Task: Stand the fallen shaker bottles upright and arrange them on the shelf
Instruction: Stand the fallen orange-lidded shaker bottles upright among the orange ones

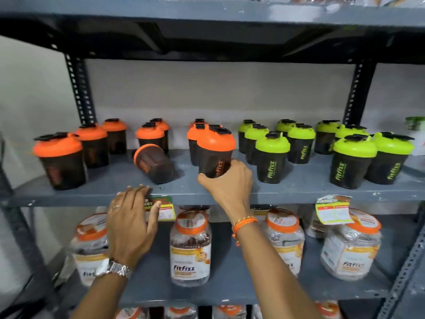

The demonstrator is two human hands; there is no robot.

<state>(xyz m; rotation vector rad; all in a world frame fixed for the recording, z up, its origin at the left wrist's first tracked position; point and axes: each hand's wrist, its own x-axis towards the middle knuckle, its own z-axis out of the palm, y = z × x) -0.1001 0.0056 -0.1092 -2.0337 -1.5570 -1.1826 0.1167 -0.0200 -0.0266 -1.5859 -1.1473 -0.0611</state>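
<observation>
Dark shaker bottles stand on the grey middle shelf [299, 187], orange-lidded ones on the left half and green-lidded ones [272, 155] on the right. One orange-lidded shaker [153, 162] lies on its side, base toward me, left of centre. My right hand [227, 183] grips the base of an upright orange-lidded shaker [215, 153] near the shelf's front. My left hand [131, 217] hovers with fingers spread at the shelf's front edge, just below the fallen shaker, holding nothing.
Several orange-lidded shakers [59, 157] stand in a diagonal row at the far left. Clear Fitfizz jars [190, 245] fill the lower shelf. Price tags [333, 209] hang from the shelf edge. Perforated uprights [80, 88] frame the bay.
</observation>
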